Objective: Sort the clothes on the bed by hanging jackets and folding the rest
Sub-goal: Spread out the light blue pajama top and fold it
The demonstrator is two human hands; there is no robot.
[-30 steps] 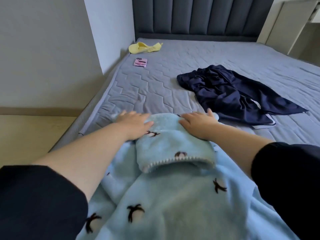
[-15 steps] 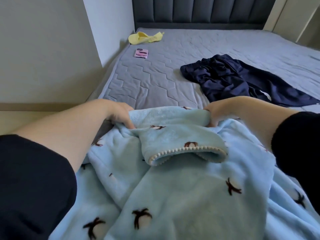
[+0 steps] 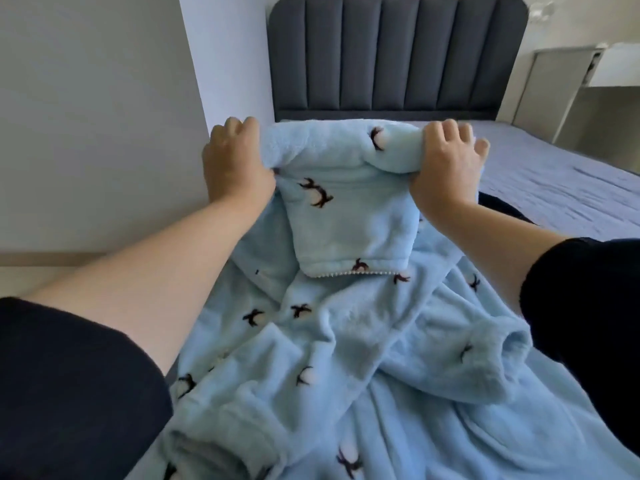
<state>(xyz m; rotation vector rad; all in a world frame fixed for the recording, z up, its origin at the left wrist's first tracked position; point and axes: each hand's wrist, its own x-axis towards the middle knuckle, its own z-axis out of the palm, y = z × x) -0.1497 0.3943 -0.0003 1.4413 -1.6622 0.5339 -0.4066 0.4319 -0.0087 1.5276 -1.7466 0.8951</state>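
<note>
A fluffy light-blue hooded jacket [image 3: 346,341] with small dark bird prints is lifted in front of me, its lower part draped toward me. My left hand [image 3: 232,164] grips the left shoulder of the jacket, and my right hand [image 3: 446,161] grips the right shoulder. The hood [image 3: 349,223] hangs down between my hands with its beaded edge at the bottom. A sliver of the dark navy garment [image 3: 498,209] shows behind my right wrist; the rest of it is hidden by the jacket.
The grey quilted mattress [image 3: 561,188] stretches to the right behind the jacket. A dark padded headboard [image 3: 398,57] stands at the far end. A white wall corner [image 3: 221,64] is on the left, and white furniture [image 3: 571,84] at the far right.
Both hands went from pressing flat on the hood to gripping the jacket's shoulders, then lifted the jacket up off the bed. The view tilted upward.
</note>
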